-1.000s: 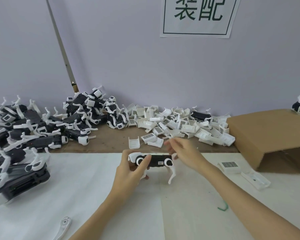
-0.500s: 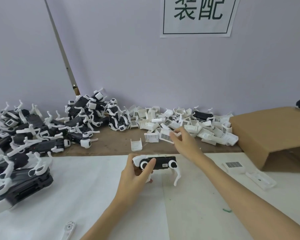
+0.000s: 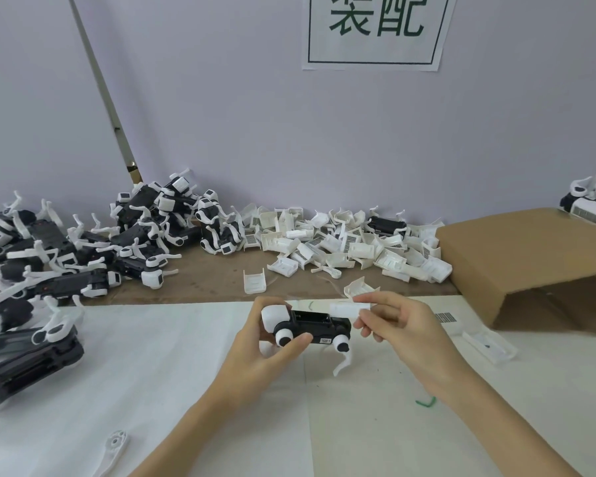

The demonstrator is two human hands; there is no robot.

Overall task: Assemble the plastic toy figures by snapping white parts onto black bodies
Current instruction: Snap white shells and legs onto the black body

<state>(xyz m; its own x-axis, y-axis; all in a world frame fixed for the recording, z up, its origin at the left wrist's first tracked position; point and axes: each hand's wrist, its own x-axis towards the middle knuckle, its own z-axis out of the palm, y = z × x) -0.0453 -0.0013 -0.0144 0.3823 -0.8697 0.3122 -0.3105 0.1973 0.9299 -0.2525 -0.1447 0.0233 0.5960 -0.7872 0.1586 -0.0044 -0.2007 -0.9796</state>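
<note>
Where it reached into the pile earlier, right hand [image 3: 398, 321] now pinching white cover [image 3: 358, 297] beside left-gripped black body [image 3: 319, 323].

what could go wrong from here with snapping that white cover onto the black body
The right hand pinches the white cover only at one end, so it might go on crooked or slip free. The left hand holds the black body above the table near its front, leaving the rear leg hanging; downward pressure may tip the body. A dropped cover could be lost among the loose white covers.
</note>
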